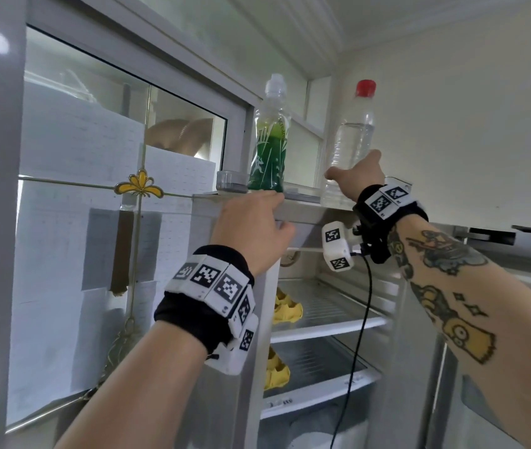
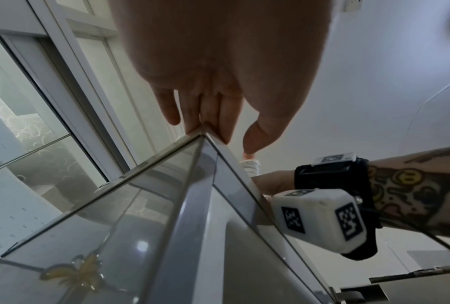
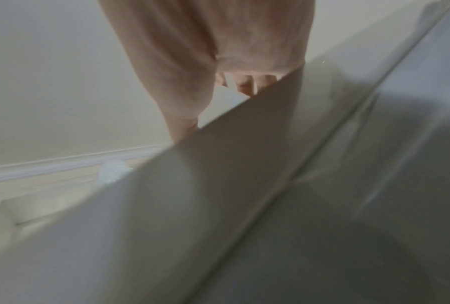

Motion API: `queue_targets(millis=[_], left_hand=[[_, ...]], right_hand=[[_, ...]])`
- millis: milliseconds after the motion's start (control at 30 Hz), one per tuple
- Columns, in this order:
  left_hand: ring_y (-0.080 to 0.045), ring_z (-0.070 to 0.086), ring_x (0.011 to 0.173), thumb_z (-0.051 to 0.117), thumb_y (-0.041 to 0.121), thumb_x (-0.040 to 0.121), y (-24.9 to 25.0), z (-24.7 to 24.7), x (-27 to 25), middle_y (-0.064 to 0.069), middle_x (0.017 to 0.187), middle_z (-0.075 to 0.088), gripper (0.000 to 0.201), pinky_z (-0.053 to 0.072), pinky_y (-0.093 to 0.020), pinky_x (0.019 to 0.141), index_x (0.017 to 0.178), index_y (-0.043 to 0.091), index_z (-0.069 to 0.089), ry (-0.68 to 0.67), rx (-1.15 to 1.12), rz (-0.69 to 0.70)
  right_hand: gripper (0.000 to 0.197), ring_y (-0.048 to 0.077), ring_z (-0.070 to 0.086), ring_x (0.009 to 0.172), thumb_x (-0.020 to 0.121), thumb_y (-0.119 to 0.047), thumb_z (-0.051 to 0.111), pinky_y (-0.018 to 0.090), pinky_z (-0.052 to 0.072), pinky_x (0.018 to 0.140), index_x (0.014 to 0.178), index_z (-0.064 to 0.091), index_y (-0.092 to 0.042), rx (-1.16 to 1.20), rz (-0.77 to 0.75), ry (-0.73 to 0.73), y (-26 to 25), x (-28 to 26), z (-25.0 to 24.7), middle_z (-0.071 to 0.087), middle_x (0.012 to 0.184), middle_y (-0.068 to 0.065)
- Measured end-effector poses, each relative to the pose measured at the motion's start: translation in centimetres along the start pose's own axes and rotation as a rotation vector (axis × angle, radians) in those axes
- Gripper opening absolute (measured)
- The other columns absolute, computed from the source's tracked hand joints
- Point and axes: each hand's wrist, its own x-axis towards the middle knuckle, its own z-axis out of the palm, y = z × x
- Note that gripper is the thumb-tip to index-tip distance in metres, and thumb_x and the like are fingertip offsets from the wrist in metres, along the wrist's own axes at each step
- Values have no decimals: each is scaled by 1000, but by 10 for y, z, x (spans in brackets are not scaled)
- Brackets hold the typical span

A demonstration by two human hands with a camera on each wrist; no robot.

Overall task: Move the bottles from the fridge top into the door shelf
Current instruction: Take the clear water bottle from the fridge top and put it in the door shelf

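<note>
Head view: the right hand spreads wide against the clear bottle, not visibly closed round it. The left hand lies flat-fingered on the edge of the fridge top, with the green bottle just beyond its fingertips. A loose, low grasp could tip either tall bottle off that edge.

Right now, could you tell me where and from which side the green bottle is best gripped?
Probably round the lower body of the green bottle, coming from the front with the left hand, which rests on the fridge top edge just below it. It stands upright, its front face is free, and a small grey cup crowds its left side.
</note>
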Motion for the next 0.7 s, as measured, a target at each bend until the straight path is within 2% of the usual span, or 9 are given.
queue_targets(millis=[100,200,300,367,433,600,700], left_hand=[[-16,44,133,54,26,88,1,5,0,2,144,49,50,29,-31,113,137,18,51,5,-22,-18],[-17,43,133,55,26,86,2,7,0,0,144,49,51,30,-38,115,136,17,51,31,-23,-37],[-19,40,135,54,27,86,7,9,-2,-2,147,45,52,22,-41,117,137,17,49,41,63,-35],[-20,37,136,52,29,87,12,10,-4,-2,149,42,54,17,-39,115,139,17,47,30,141,-37],[-22,38,135,52,31,86,15,11,-4,-4,147,44,54,19,-39,113,137,15,48,18,177,-48],[-27,32,137,52,35,81,28,26,-5,-8,142,47,51,21,-52,110,127,14,56,25,199,-73],[-25,24,141,53,33,79,42,41,-11,-4,147,43,49,17,-55,109,125,16,58,35,191,-33]], right_hand=[[75,32,58,100,77,-31,72,43,54,81,132,28,-7,25,-25,39,1,-6,-12,56,120,17],[74,31,59,98,77,-29,72,37,49,76,132,28,-7,49,-69,65,0,-10,-22,57,118,14],[78,28,55,95,78,-27,71,33,44,73,137,26,-4,89,-87,86,4,-15,-39,54,112,11],[78,27,56,97,77,-25,72,35,48,76,136,26,-4,112,-105,103,10,-20,-53,51,108,7],[78,26,56,98,76,-24,72,39,52,82,136,25,-5,149,-109,105,16,-29,-67,52,105,4],[84,23,61,98,68,-22,73,40,56,85,137,26,-9,164,-107,94,46,-59,-106,59,111,6],[71,10,61,86,71,-14,73,30,55,76,128,32,-10,163,-110,84,64,-76,-124,58,97,-4]])
